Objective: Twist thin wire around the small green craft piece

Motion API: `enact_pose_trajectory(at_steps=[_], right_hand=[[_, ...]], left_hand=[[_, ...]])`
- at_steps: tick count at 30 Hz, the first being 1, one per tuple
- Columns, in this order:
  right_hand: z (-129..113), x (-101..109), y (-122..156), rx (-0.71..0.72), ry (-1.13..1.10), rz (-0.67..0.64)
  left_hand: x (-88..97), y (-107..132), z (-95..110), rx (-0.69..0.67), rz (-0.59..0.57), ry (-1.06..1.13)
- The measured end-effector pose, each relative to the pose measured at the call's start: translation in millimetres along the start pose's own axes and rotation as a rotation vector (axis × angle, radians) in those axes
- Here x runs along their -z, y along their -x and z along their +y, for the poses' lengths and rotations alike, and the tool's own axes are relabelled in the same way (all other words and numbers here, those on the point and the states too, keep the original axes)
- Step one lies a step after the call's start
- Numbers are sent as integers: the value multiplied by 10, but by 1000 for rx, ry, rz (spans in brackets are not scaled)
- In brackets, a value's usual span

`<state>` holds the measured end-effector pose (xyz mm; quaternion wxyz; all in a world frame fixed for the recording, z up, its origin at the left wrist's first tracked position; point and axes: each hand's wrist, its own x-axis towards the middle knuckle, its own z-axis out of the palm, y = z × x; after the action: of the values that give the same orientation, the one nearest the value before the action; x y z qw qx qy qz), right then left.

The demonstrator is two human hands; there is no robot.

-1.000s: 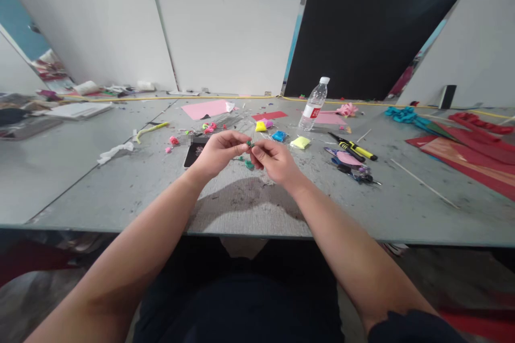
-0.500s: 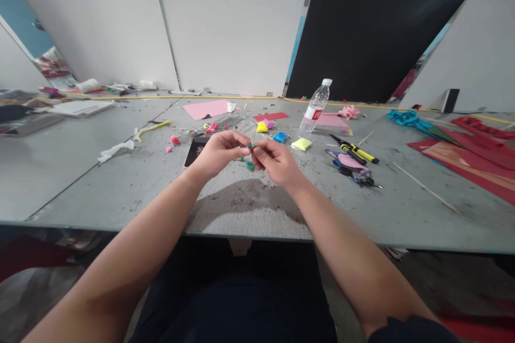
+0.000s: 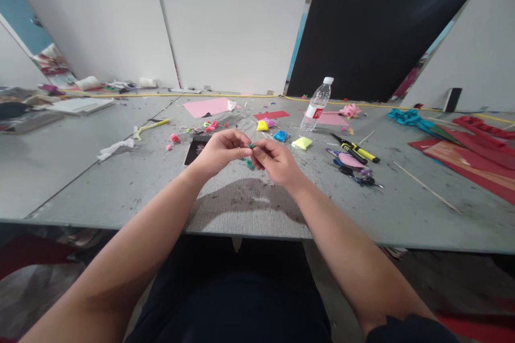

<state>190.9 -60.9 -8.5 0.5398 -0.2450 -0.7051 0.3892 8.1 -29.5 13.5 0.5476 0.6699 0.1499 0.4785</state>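
Observation:
Over the grey table, my left hand (image 3: pixel 223 153) and my right hand (image 3: pixel 277 162) meet, thumb and fingertips pinched together. Between them is a small piece of green clay (image 3: pixel 250 146), mostly covered by the fingertips. A second green lump (image 3: pixel 249 163) shows just below the fingers; whether it hangs from the piece or lies on the table I cannot tell. Behind my left hand lies a dark phone-like slab (image 3: pixel 195 151), partly hidden. Beyond my right hand are small packets of clay: a yellow one (image 3: pixel 262 126), a blue one (image 3: pixel 280 136) and a pale yellow one (image 3: pixel 301 143).
A water bottle (image 3: pixel 317 104) stands behind the packets. On the right lie yellow-black pliers (image 3: pixel 358 151), scissors (image 3: pixel 360 176), a thin stick (image 3: pixel 427 187) and red sheets (image 3: pixel 462 163). To the left are crumpled white tissue (image 3: pixel 116 149) and pink clay bits (image 3: pixel 174 138). White and black boards (image 3: pixel 378 37) close off the back.
Both hands keep nearly the same place and pinch. The green bits under the fingers show slightly less than before, and the camera view has shifted a little.

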Motion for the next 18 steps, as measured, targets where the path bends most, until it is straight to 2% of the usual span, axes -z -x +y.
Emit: enact_pose_trajectory(at_steps=[18], right_hand=[[-37,-26,32,5,-53,-15]], left_hand=[[-11,-10,-19,-2,-36,30]])
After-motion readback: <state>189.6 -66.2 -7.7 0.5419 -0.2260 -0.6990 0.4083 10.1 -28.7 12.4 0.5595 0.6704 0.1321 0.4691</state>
